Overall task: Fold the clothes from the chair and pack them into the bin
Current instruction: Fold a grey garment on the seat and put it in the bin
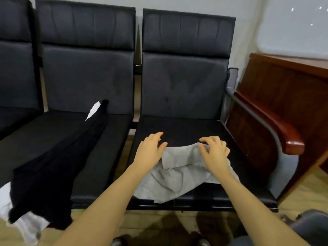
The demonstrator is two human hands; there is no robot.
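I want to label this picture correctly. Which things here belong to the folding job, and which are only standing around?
Part of the job:
grey garment, under both hands
left hand
right hand
black garment
white garment
chair seat

Not part of it:
wooden desk
wooden armrest

Both hands on grey garment (179,173) — chair seat (186,128), black clothes (53,166) left
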